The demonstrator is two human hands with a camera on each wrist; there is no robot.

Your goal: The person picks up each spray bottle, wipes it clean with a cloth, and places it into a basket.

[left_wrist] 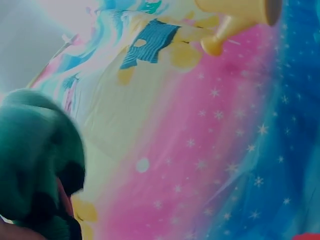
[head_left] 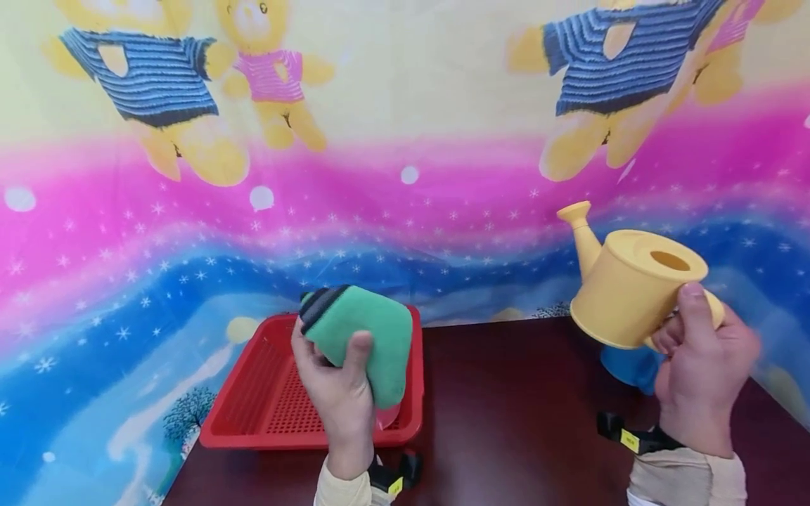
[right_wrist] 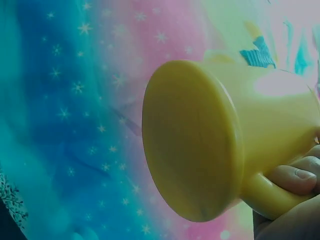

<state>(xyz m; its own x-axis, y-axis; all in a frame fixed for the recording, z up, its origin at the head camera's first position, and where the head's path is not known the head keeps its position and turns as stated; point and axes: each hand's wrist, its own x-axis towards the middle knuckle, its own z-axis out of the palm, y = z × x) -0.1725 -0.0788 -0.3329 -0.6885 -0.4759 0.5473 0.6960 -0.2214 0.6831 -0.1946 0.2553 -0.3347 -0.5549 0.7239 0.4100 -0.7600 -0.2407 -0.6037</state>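
My left hand (head_left: 344, 397) grips a green folded cloth (head_left: 373, 337) with dark stripes at one corner, thumb across its front, above the red basket (head_left: 234, 422). In the left wrist view the cloth (left_wrist: 35, 145) fills the lower left. On the right, my right hand (head_left: 705, 372) holds a yellow toy watering can (head_left: 623, 288) by its handle, up off the table, its spout pointing left and up. The right wrist view has the can's round base (right_wrist: 190, 145) toward the camera, with fingers (right_wrist: 295, 179) curled round the handle.
A dark red-brown table (head_left: 500, 400) lies below both hands. Partly hidden behind the right hand is a blue object (head_left: 629, 365) on it. Something pinkish (head_left: 387, 418) shows in the basket beneath the cloth. A printed bear curtain (head_left: 405, 140) hangs behind the table.
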